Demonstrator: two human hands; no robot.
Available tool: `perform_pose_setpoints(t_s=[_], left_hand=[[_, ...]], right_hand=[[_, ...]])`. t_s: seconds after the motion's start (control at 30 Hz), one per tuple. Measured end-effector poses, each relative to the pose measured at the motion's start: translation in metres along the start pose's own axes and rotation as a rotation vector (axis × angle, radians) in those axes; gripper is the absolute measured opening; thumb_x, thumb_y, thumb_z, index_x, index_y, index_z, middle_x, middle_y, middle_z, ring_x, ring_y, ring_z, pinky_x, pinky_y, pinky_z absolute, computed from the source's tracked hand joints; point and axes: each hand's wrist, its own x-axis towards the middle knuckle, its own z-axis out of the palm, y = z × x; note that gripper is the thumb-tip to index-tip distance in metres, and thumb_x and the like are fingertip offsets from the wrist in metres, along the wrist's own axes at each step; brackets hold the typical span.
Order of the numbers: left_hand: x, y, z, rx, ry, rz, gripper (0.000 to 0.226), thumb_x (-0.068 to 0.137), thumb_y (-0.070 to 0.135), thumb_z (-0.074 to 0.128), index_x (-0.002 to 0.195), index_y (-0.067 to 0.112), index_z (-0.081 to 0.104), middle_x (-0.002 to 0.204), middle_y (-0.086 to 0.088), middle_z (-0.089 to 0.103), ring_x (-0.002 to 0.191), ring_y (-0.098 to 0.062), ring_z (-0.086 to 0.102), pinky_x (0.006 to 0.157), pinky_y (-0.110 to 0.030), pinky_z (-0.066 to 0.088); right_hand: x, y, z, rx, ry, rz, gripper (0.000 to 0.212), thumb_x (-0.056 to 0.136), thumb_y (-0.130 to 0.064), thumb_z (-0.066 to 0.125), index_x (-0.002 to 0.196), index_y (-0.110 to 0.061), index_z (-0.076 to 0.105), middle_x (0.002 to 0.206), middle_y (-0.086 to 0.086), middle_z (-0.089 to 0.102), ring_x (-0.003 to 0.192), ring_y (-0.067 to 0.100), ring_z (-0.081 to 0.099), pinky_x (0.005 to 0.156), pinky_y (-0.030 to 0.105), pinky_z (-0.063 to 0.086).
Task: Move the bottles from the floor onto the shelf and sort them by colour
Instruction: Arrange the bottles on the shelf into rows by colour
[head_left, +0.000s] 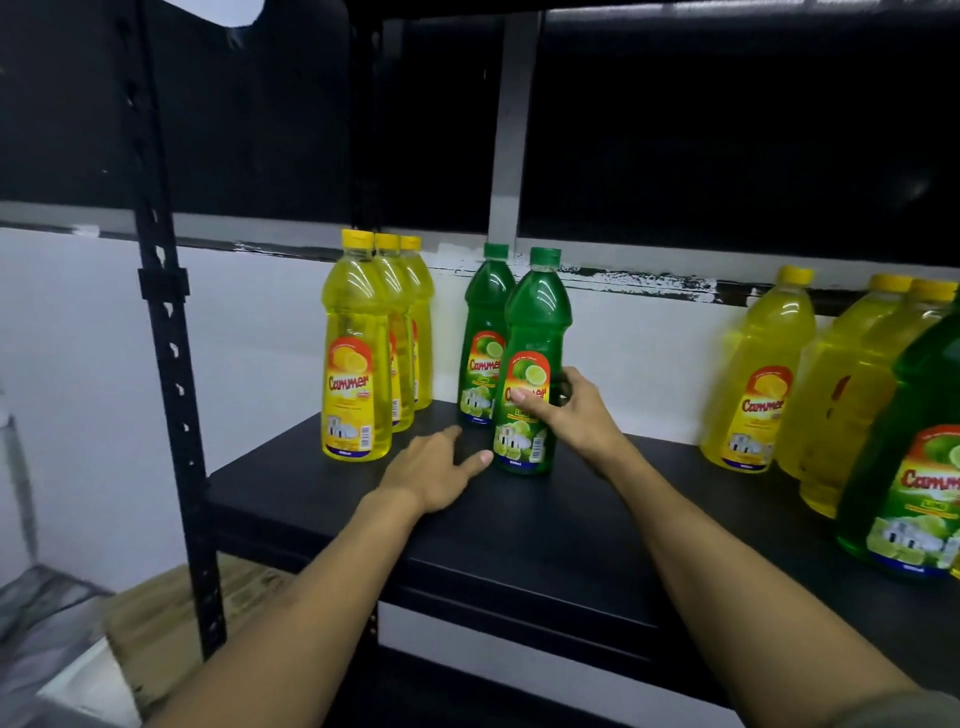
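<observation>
A black shelf board (519, 530) carries bottles. Three yellow bottles (358, 358) stand in a row at the left. To their right stand two green bottles, one at the back (483, 332) and one in front (535, 322). My right hand (566, 410) grips the front green bottle around its label, and the bottle stands upright on the shelf. My left hand (441, 467) rests flat on the shelf just left of that bottle's base, fingers apart, holding nothing. At the far right stand more yellow bottles (758, 374) and a green bottle (914, 467) close to the camera.
A black perforated upright post (171, 364) stands at the shelf's left end. Another shelf board overhead is dark. A white wall lies behind the bottles. A cardboard box (171, 623) sits on the floor at the lower left.
</observation>
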Motion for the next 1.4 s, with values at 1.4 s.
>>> perform_pose_setpoints(t_s=[1.4], left_hand=[[0.009,0.002,0.005,0.025,-0.008,-0.041,0.100,0.097,0.068,0.039,0.160,0.014,-0.017,0.170,-0.006,0.010,0.155,-0.025,0.019,0.121,-0.044,0.023]], right_hand=[[0.044,0.017,0.077,0.159,0.018,-0.055,0.045,0.087,-0.029,0.078,0.123,-0.012,0.059,0.105,-0.004,0.071,0.094,0.006,0.070,0.078,0.022,0.059]])
